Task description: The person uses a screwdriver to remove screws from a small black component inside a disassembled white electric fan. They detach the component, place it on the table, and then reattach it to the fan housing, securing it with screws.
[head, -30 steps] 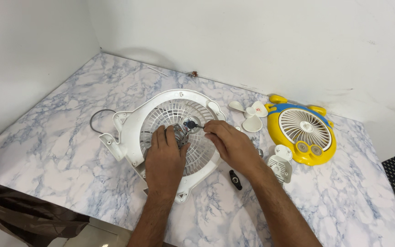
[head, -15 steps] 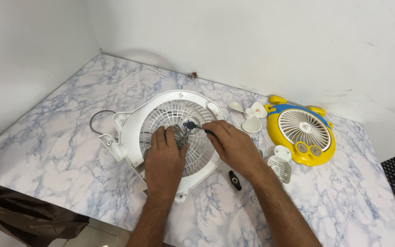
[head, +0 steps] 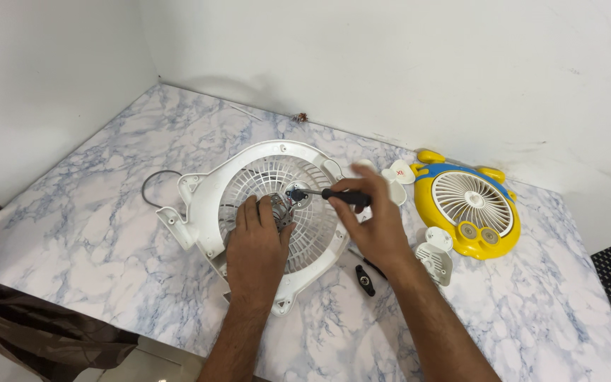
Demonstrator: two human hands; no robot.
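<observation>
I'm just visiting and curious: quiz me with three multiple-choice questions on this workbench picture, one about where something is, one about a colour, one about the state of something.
1. Where does the yellow fan lie?
A. right of the white fan housing
B. left of it
C. on top of it

2. What colour is the screwdriver handle?
A. red
B. black
C. green

3. What is the left hand doing?
A. hanging off the table
B. lifting the yellow fan
C. resting on the housing's grille

Answers: 1 A, it sits toward the right edge of the marble top. 2 B, the grip in the right hand is dark black. 3 C, its fingers lie by the centre hub.
</observation>
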